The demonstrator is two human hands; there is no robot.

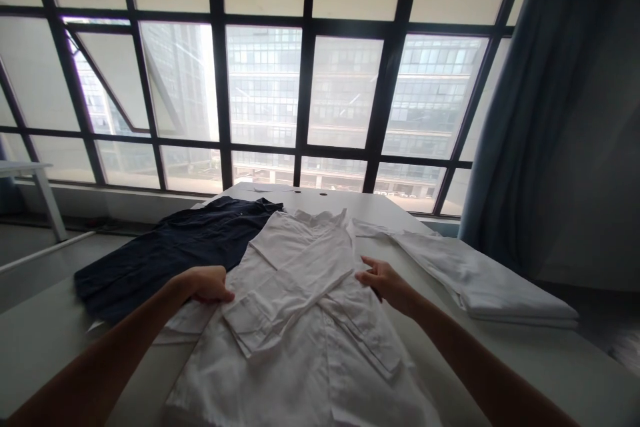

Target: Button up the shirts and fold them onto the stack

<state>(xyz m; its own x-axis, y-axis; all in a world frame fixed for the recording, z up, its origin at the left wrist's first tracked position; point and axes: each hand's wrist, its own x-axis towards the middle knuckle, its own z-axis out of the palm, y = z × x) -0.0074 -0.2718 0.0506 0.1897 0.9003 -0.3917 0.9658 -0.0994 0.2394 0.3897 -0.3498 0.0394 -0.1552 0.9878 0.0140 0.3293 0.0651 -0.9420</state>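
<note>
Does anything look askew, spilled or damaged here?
Nothing looks spilled or damaged. The navy shirt lies rumpled and slanted beside the white shirt, whose crossed sleeves look deliberately laid. Behind, one window pane is tilted open, out of line with its neighbours.

Bare hands and forearms on both sides
I can see the left forearm (pixel 117 353) and right forearm (pixel 475 367) tapering smoothly to slim wrists; the left hand (pixel 207 283) has a rounded back, the right hand (pixel 384 281) slender fingers.

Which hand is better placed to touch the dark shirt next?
Probably the left hand: it's near the dark shirt, while the right hand is at the opposite edge of the white shirt.
</note>
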